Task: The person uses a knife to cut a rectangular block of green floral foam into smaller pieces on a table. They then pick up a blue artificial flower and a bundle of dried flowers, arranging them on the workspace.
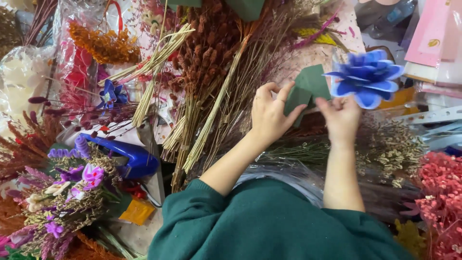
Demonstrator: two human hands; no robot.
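My left hand (269,114) pinches a dark green paper piece (308,88) at its lower left edge. My right hand (342,118) grips the same green piece from the right, along with the base of a blue artificial flower (366,77) that stands above its fingers. Both hands hover over bundles of dried stems (211,96). Green sleeves cover my upper arms at the bottom of the view.
A blue glue gun (126,155) lies at left beside a small bouquet with purple flowers (72,192). Orange dried flowers (103,44) sit at top left. Red dried blooms (440,192) fill the right edge. Pink paper sheets (433,33) lie top right.
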